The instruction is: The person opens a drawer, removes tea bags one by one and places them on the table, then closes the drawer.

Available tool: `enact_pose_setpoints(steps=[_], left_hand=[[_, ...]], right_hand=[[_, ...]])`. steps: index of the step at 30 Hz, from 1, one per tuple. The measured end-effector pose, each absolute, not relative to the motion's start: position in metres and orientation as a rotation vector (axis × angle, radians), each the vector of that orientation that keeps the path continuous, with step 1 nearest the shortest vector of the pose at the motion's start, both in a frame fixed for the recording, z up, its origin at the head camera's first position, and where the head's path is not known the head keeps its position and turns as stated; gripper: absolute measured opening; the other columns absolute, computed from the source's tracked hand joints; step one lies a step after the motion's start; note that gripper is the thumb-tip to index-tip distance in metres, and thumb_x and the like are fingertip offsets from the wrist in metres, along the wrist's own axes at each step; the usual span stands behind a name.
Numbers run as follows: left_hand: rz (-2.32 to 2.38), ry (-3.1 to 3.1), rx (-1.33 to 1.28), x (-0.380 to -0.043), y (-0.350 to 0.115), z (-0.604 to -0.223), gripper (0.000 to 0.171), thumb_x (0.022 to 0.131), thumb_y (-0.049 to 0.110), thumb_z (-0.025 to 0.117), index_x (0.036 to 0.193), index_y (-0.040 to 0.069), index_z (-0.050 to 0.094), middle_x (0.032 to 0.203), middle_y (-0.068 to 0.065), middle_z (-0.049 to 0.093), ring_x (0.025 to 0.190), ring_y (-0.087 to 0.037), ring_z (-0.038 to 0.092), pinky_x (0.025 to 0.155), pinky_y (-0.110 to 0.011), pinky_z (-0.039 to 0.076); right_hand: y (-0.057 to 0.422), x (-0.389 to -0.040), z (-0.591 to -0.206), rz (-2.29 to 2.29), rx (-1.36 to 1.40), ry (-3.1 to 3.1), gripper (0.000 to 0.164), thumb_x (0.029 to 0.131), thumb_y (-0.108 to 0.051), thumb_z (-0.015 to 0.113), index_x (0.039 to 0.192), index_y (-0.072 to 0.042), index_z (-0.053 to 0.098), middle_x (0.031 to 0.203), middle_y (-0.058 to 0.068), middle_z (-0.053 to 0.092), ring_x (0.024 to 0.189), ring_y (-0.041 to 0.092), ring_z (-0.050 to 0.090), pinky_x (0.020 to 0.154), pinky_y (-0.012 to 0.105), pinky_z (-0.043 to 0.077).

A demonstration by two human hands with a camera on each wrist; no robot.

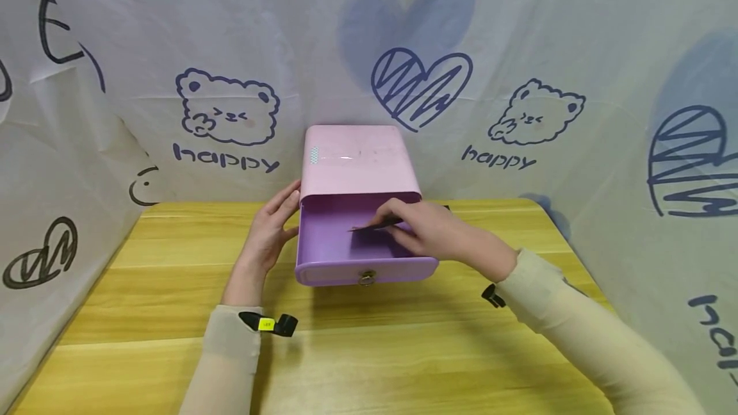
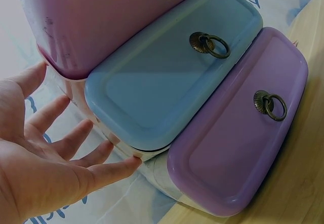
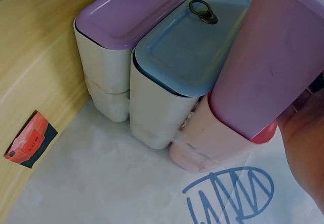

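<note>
A pink cabinet point(image 1: 357, 155) has its top purple drawer point(image 1: 334, 274) pulled out. My left hand point(image 1: 268, 229) is at the cabinet's left side; in the left wrist view its spread, fairly straight fingers point(image 2: 76, 140) touch that side. Over the open drawer, my right hand point(image 1: 429, 229) pinches a thin, dark, flat piece point(image 1: 377, 225) between thumb and fingers. The piece is seen nearly edge-on, so its kind is unclear. In the right wrist view only part of the right hand point(image 3: 306, 138) shows at the right edge.
Below the open drawer are a closed blue drawer point(image 2: 172, 77) and a closed purple drawer point(image 2: 238, 127), both with ring pulls. A small red and black packet point(image 3: 31, 139) lies on the wooden table point(image 1: 392, 351). A printed cloth point(image 1: 323, 37) hangs behind.
</note>
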State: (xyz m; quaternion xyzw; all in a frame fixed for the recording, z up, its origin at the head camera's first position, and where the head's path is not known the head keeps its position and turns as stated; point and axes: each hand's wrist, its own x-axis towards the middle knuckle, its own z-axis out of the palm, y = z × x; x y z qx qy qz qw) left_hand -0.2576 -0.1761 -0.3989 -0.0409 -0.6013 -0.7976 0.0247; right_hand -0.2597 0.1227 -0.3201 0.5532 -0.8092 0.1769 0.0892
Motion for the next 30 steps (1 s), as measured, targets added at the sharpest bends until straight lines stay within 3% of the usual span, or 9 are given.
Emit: enact_pose_setpoints(steps=[9,30], left_hand=[[-2.469,-1.854,-0.148,-0.257,-0.176,-0.399,0.047,0.087,0.038,0.059,0.131,0.025,0.049,0.137,-0.004,0.042,0.119,-0.019,0.039,0.096,-0.057,0.034],[-2.469,-1.852,-0.145,-0.258,-0.176,-0.399,0.047,0.087,0.038,0.058,0.131,0.024,0.049,0.137,-0.004,0.042,0.119,-0.019,0.039,0.096,-0.058,0.034]], right_hand=[[0.133,-0.259,-0.32,0.691,1.61,-2.339,0.025,0.087,-0.009,0.054,0.112,-0.015,0.052,0.108,-0.007,0.062,0.101,0.003,0.051,0.084,0.029,0.048],[0.157,-0.253,-0.314,0.773,1.502,-2.162,0.03,0.085,-0.008,0.055,0.115,-0.013,0.053,0.111,-0.005,0.062,0.099,0.008,0.054,0.081,0.03,0.051]])
